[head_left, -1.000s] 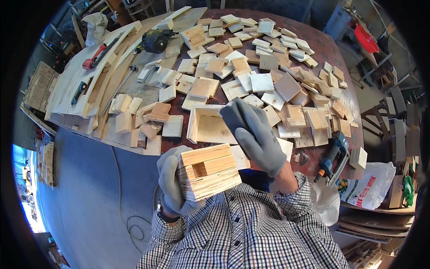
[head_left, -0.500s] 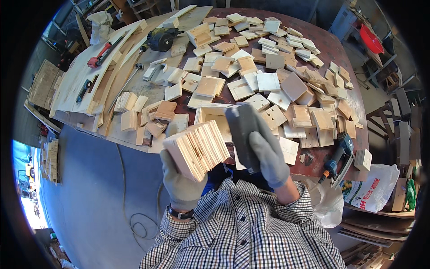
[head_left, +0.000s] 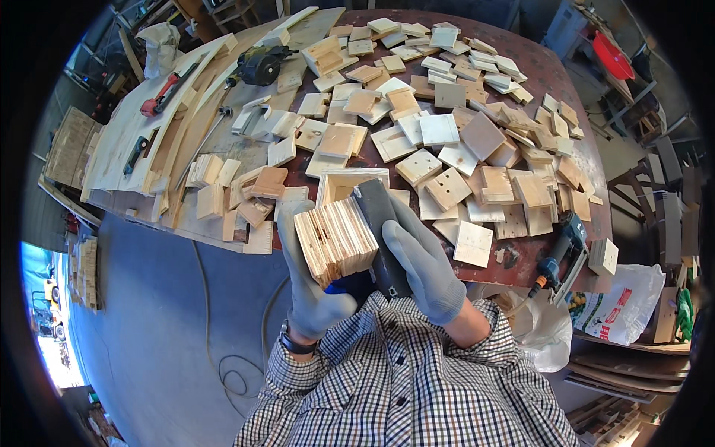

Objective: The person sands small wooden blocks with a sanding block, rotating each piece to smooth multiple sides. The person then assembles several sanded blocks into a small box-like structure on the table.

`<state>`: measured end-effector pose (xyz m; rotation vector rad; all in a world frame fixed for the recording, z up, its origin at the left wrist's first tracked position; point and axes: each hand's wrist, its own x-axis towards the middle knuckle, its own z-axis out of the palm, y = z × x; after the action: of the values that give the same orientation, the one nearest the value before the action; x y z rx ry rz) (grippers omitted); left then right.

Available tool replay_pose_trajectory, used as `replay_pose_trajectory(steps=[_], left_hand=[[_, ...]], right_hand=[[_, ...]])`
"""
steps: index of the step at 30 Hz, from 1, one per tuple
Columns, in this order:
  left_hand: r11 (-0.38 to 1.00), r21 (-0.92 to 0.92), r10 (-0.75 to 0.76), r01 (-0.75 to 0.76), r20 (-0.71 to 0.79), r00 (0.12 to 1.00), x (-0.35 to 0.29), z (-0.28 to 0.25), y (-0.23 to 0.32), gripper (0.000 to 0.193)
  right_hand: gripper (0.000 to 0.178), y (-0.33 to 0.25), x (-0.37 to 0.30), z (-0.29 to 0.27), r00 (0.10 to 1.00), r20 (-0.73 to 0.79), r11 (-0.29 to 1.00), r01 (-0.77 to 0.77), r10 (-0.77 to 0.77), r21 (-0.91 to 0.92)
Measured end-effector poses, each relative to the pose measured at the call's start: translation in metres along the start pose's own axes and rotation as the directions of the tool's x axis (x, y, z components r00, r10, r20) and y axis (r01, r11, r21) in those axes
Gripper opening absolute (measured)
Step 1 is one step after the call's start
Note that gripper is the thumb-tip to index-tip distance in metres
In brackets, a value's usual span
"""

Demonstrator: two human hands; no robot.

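Layered wood block [head_left: 337, 242] sits mid-frame, over the near edge of the desk [head_left: 547, 63], grasped by the left hand [head_left: 307, 294]. The right hand [head_left: 427, 261] keeps its grip around a dark rectangular pad [head_left: 381, 242], its long face against the block's right side. Just above, a wooden box [head_left: 351, 181] and crowded wood pieces [head_left: 473, 243] limit room toward the upper right; floor [head_left: 149, 298] opens at lower left, crossed by a looped cable [head_left: 207, 313].
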<state>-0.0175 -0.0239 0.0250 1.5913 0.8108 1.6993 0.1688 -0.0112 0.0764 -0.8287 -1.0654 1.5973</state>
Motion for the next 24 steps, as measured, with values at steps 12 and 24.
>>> replay_pose_trajectory(steps=[12, 24], left_hand=[[0.88, -0.068, -0.471, 0.469, -0.019, 0.882, 0.015, -0.019, 0.023, 0.07], [0.425, -0.741, -0.607, 0.521, 0.194, 0.771, 0.005, -0.022, 0.013, 0.066]], right_hand=[[0.072, 0.015, -0.009, -0.039, 0.825, 0.289, 0.624, 0.559, -0.486, -0.546], [0.067, -0.018, 0.052, -0.02, 0.742, 0.37, 0.335, 0.61, -0.559, -0.718]])
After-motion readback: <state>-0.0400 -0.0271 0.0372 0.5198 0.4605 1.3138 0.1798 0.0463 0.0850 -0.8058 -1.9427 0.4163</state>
